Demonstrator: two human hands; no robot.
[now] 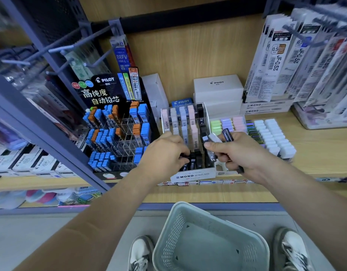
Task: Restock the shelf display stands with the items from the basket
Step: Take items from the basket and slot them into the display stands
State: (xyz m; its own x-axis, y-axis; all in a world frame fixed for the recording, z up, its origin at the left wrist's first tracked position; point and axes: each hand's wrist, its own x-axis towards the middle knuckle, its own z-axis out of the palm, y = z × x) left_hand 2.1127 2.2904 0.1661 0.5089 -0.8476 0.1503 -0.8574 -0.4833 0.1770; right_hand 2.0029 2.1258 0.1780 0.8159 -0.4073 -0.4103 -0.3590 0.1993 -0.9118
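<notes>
The left grip (164,151) covers the front rows of the clear MONO stand (192,176), so the slots under it are hidden. Its fingertips are half buried among dark cases. From what shows, thumb and fingers curl onto a black lead case (185,155) in the front row, near the stand's left side.

The right grip (239,153) is clamped round a bundle of lead cases (214,137), with a white one and a dark one poking out above the knuckles and more ends showing below the palm. How many it holds is hard to make out. The bundle hovers just beside the stand's right wall, level with its middle rows and close to the left grip.

The stand sits at the front edge of the wooden shelf (315,153). The black Pilot stand (102,90) is just beside it on the left, and rows of pastel cases (274,137) lie on the right. Some clear cells in the middle of the Pilot stand are open. Bare wood shows to the right of the pastel rows.

The grey basket (181,204) stands on the floor below the shelf, between two shoes, and the frame cuts off its near edge.
</notes>
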